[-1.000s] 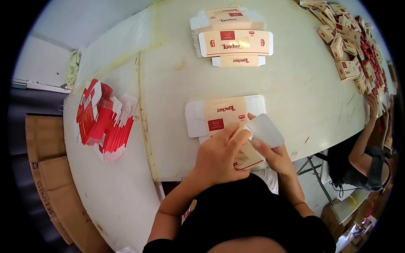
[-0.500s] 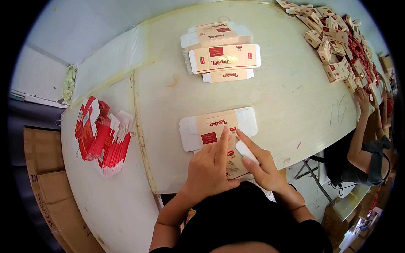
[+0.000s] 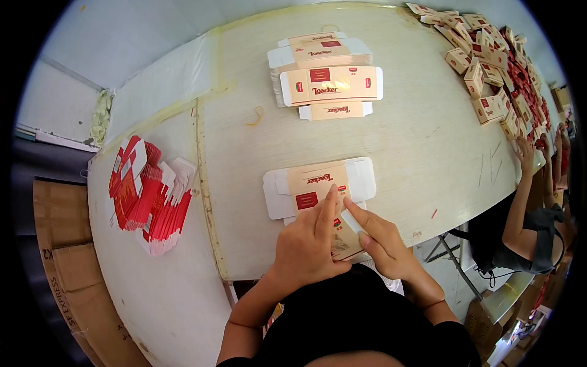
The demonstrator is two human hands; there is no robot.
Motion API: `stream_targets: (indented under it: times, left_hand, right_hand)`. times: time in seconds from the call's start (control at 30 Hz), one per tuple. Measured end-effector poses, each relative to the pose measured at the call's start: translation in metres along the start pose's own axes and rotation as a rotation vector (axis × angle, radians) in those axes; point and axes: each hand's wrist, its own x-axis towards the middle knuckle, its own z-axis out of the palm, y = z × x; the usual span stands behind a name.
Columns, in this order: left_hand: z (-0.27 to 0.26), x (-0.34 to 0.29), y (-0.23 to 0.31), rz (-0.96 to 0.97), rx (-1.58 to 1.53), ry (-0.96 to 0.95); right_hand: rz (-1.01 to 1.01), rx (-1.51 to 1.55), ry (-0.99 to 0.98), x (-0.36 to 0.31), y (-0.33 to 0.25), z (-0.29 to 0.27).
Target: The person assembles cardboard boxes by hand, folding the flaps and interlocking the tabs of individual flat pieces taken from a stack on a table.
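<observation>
A cream cardboard carton blank (image 3: 317, 173) with red print and white side flaps lies at the near edge of the table, in front of my body. Across its lower half rests my left hand (image 3: 302, 244), index finger stretched toward the far side and thumb apart from it. My right hand (image 3: 386, 249) pinches a white flap on the blank's right side between thumb and index finger. The panel under my palms is partly hidden. Farther off stands a stack of similar flat cream blanks (image 3: 333, 82), the top ones spread toward me.
Red and white folded cartons (image 3: 143, 196) sit in a bundle on the left. At the far right is a heap of formed cream boxes (image 3: 489, 107) mixed with small red pieces. Another person's arm (image 3: 520, 189) reaches there. Brown cardboard (image 3: 79, 269) stands left of the table.
My right thumb and index finger have slid along the white flap, which now shows as a narrower strip. My left hand stays nearly in place on the blank.
</observation>
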Motion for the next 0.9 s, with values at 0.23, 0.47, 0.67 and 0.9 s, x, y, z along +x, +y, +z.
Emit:
stream_targets:
  times: [0.23, 0.47, 0.67, 0.9]
  left_hand:
    - [0.007, 0.000, -0.001, 0.028, 0.030, 0.045]
    - [0.013, 0.003, -0.001, 0.076, 0.142, 0.141]
    - [0.026, -0.001, 0.007, -0.024, 0.085, 0.199]
    - [0.038, 0.004, 0.021, -0.101, -0.048, 0.278]
  right_hand:
    - [-0.097, -0.135, -0.007, 0.001, -0.001, 0.003]
    - [-0.212, -0.057, 0.036, 0.001, 0.026, 0.007]
    - [-0.224, -0.197, 0.111, 0.003, 0.022, 0.009]
    - [-0.299, -0.021, 0.459, 0.000, 0.034, 0.021]
